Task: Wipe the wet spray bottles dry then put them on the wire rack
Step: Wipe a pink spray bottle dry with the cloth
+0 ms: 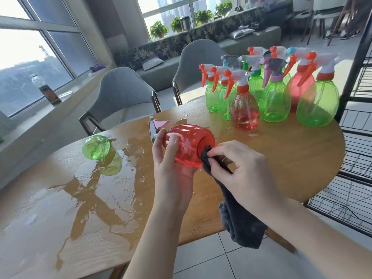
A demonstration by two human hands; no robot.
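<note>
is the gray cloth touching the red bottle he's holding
Touching. The head view shows the right hand pressing the gray cloth against the base of the red bottle.

— What blocks your way to the wire rack (358, 109)?
— The cluster of upright spray bottles (267, 91) crowds the surface's (281, 158) far right, just beside the rack.
— Any free room?
— Bare wood lies open to the right of your hands, nearer than the cluster. On your left, a green bottle (96, 147) lies in a puddle (90, 188).
</note>
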